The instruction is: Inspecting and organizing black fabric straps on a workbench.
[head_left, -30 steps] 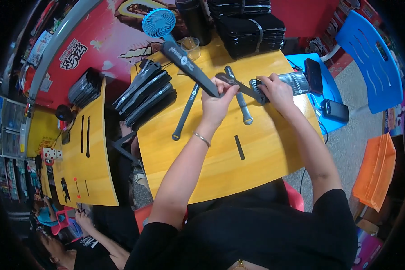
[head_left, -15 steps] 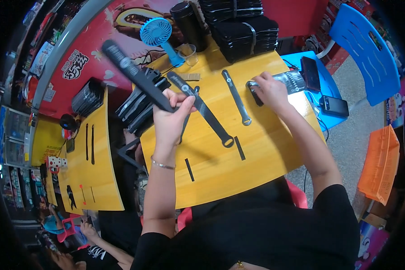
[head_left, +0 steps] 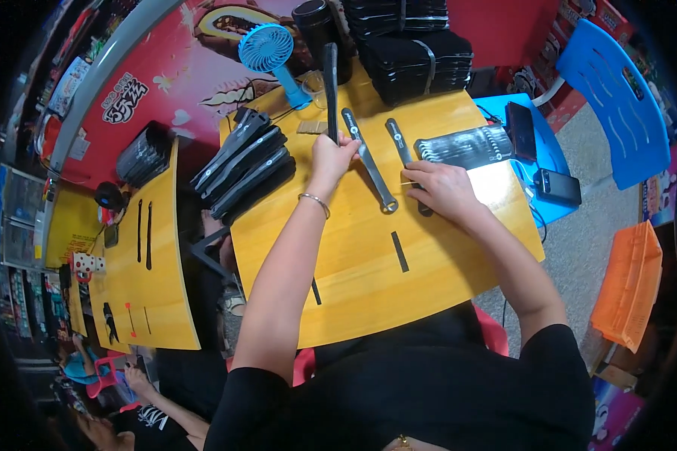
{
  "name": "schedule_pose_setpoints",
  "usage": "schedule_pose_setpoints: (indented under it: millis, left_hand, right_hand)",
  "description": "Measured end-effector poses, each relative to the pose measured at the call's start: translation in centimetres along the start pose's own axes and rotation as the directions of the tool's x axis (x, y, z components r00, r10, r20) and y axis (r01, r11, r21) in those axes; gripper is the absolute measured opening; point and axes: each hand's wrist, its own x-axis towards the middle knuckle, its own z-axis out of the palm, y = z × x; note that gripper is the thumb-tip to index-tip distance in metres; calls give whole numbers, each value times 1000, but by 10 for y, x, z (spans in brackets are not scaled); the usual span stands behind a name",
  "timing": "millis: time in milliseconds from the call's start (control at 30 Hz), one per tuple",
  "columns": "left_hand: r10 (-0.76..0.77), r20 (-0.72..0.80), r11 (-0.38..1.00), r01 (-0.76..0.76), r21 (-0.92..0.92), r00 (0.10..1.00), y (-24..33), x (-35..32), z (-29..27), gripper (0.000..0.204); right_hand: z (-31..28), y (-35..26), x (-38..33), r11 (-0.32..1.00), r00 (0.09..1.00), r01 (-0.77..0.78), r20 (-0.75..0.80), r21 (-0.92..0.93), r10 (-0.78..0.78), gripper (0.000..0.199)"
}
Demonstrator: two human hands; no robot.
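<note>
My left hand point(head_left: 332, 159) is closed around the lower end of a long black strap point(head_left: 332, 90), which stands nearly upright above the table. Beside it lies a flat black strap point(head_left: 370, 164) with a ring at its near end. My right hand point(head_left: 445, 188) is over a second flat strap point(head_left: 399, 139), its fingers curled together on it and hiding its middle. A dark rounded end point(head_left: 425, 210) pokes out below those fingers. Just beyond the right hand sits a row of dark straps point(head_left: 462, 146) under shiny clear film.
Piled black straps point(head_left: 244, 165) lie at the table's left. At the back stand a blue fan point(head_left: 267, 49), a clear cup point(head_left: 314, 89), a black bottle point(head_left: 320, 34) and bundled black packs point(head_left: 414, 64). Dark strips point(head_left: 400, 252) mark the yellow table. A blue chair point(head_left: 553, 188) holds dark devices.
My left hand has moved right, and its strap has swung from leaning left to nearly upright. My right hand has left the film-covered row and come down onto the right-hand flat strap.
</note>
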Motion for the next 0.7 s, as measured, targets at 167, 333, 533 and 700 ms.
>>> schedule_pose_setpoints:
  millis: [167, 333, 533, 700]
  left_hand:
    - [154, -12, 923, -139, 359, 988, -1, -2, 3, 26]
    - [251, -74, 821, -171, 545, 965, 19, -40, -21, 19]
    - [268, 12, 716, -208, 666, 963, 2, -100, -65, 16]
    - [208, 22, 830, -189, 525, 978, 12, -117, -55, 21]
  right_hand:
    - [3, -2, 0, 999, 997, 31, -65, 39, -29, 24]
    - [16, -20, 10, 992, 991, 122, -54, -1, -122, 23]
    - [20, -26, 7, 996, 997, 76, 6, -37, -75, 26]
    - [10, -24, -2, 997, 996, 81, 26, -22, -80, 27]
